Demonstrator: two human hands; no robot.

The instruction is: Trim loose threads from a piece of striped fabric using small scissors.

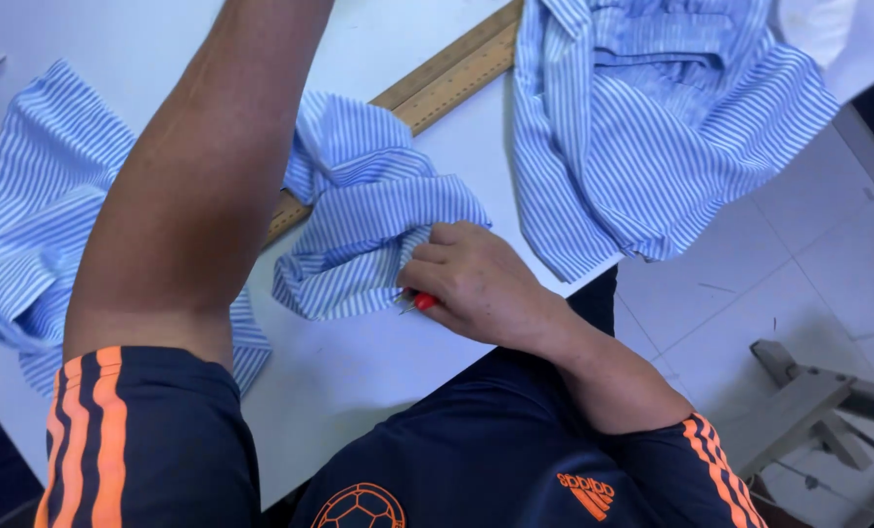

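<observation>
**Right hand on red tool at crumpled striped piece, left hand out of frame**

Landmark: the wooden ruler [437, 83], lying diagonally across the white bench [358, 372].

- Far left of the ruler: a flat blue-and-white striped fabric piece [36, 205] draped over the bench's left edge. A small dark object sits at the frame's left edge above it, too cut off to identify.
- Left forearm [202, 166] crosses over the ruler's lower end and runs up out of the top of the frame. The left hand itself is not visible, so can't tell whether it's open or closed.
- Sitting on the ruler's lower half: a crumpled striped fabric piece [368, 210], bunched up and folded on itself, covering the ruler's middle.
- Just below the ruler, at that piece's right lower edge: right hand [481, 284], closed in a fist around a small red-handled tool [420, 302]. Only the red handle end and a thin metal tip show, at the fabric edge. Knuckles touch the fabric.
- Right of the ruler's upper end: a larger striped shirt [652, 127], spread out and hanging over the bench's right edge, overlapping the ruler's top end.
- Far right, off the bench: tiled floor [808, 264] and a grey metal frame [818, 401] standing on it.
</observation>
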